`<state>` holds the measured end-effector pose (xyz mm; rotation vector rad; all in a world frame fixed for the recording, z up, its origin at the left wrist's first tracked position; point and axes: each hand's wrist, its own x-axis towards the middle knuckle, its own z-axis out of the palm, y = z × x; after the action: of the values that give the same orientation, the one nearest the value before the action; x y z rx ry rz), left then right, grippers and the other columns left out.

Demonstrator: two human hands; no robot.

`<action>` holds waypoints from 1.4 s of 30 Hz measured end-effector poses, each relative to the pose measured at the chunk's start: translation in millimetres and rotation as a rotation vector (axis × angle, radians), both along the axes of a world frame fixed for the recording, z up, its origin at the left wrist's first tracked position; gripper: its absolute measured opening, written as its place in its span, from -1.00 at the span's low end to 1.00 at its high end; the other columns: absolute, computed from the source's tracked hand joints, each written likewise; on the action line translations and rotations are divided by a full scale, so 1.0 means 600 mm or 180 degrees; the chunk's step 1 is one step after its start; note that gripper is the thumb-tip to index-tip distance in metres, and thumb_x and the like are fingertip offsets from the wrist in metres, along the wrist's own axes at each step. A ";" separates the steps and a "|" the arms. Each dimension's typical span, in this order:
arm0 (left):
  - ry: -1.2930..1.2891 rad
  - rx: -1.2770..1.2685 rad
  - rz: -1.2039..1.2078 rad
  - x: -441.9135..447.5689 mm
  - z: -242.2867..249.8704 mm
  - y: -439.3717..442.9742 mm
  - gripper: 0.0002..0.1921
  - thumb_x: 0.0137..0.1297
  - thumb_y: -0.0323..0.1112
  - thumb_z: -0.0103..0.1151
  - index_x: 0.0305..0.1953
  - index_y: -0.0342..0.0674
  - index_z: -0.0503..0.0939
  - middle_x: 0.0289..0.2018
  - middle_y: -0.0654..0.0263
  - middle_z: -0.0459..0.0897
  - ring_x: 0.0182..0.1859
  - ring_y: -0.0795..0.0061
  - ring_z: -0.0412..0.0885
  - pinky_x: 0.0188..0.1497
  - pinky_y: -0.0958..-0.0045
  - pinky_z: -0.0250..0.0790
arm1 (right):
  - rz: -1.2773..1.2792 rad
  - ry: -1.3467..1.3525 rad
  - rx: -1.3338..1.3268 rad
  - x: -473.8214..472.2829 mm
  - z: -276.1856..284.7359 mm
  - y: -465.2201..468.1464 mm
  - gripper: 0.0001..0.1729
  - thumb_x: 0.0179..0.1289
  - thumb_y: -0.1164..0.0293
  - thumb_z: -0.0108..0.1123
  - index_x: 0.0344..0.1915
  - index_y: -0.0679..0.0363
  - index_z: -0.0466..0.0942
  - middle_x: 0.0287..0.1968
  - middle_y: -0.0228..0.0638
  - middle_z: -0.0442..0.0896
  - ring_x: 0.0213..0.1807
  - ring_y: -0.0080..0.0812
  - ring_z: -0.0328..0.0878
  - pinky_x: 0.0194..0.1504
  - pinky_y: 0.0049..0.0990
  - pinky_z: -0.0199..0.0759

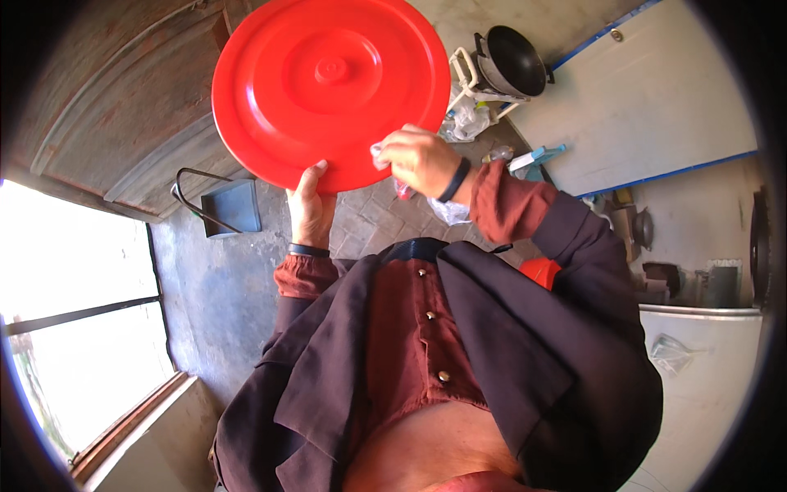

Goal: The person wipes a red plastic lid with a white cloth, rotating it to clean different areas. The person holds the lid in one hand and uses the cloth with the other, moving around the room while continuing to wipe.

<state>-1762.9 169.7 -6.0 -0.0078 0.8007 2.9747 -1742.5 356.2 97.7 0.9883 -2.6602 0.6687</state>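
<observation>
A round red plastic lid (270,123) with a small central knob is held up in front of me, its top face towards me. My left hand (312,200) grips its lower rim, thumb on the top face and fingers hidden behind. At the lid's lower right is my right hand (418,160), its fingers pinched on a small whitish wad (377,155) that looks like cloth or tissue. The wad is at the lid's surface; whether it presses on it I cannot tell.
A black wok (515,60) rests on a white rack (467,74) at the upper right, with plastic bags (470,120) below. A blue-grey dustpan (232,208) lies on the floor to the left. Beside the doorway (80,246) stands a wooden door (123,111). A pale blue-edged panel (658,98) is at right.
</observation>
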 end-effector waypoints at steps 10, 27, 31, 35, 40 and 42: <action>-0.0197 0.0455 -0.0242 -0.007 0.024 0.009 -0.61 0.11 -0.58 0.08 0.01 -0.25 0.37 -0.10 0.31 0.50 -0.03 0.38 0.49 0.05 0.25 0.40 | 0.0327 0.1502 0.0622 0.010 0.026 0.019 -0.84 0.05 0.52 0.17 -0.30 0.28 0.56 -0.17 -0.32 0.59 -0.26 -0.37 0.48 -0.15 -0.48 0.45; -0.0296 0.0495 -0.0438 0.002 0.010 -0.007 -0.60 0.13 -0.53 0.08 0.05 -0.33 0.37 -0.05 0.23 0.53 0.06 0.30 0.47 0.22 0.16 0.25 | -0.0858 0.1801 0.0475 -0.088 0.066 0.150 -0.88 0.02 0.59 0.12 -0.40 0.20 0.57 -0.24 -0.38 0.63 -0.30 -0.30 0.47 -0.22 -0.41 0.41; -0.0358 0.0443 -0.0405 0.003 0.006 -0.002 -0.59 0.13 -0.54 0.08 0.06 -0.31 0.35 -0.06 0.24 0.52 0.04 0.31 0.48 0.14 0.18 0.33 | -0.0530 0.1072 0.0163 -0.018 0.022 0.099 -0.85 -0.08 0.67 0.16 -0.44 0.24 0.58 -0.32 -0.35 0.64 -0.28 -0.35 0.53 -0.18 -0.41 0.42; -0.0453 0.0343 -0.0426 0.010 -0.008 -0.007 -0.58 0.12 -0.56 0.07 0.05 -0.24 0.35 -0.10 0.27 0.50 -0.03 0.32 0.49 -0.03 0.17 0.45 | -0.0310 0.1130 0.0192 0.001 0.038 0.073 -0.92 -0.04 0.62 0.17 -0.54 0.20 0.53 -0.33 -0.39 0.63 -0.28 -0.36 0.50 -0.20 -0.47 0.44; -0.0429 0.0257 -0.0499 0.010 0.021 0.006 -0.62 0.12 -0.55 0.07 0.01 -0.25 0.37 -0.16 0.28 0.52 -0.10 0.32 0.53 -0.04 0.14 0.46 | -0.0831 0.1629 0.0460 -0.096 0.070 0.172 -0.95 0.03 0.55 0.13 -0.47 0.19 0.54 -0.34 -0.38 0.64 -0.24 -0.35 0.53 -0.19 -0.43 0.38; -0.0423 0.0356 -0.0602 0.008 0.012 0.004 -0.61 0.10 -0.57 0.08 0.01 -0.25 0.37 -0.16 0.30 0.52 -0.07 0.34 0.51 0.00 0.17 0.44 | -0.0603 0.1339 0.0401 -0.066 0.057 0.152 -0.95 0.02 0.56 0.14 -0.47 0.19 0.54 -0.35 -0.39 0.63 -0.25 -0.37 0.53 -0.18 -0.44 0.38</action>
<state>-1758.0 171.8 1.4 -0.1165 0.5842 2.8007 -1782.3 447.1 131.9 0.7878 -2.3989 0.2235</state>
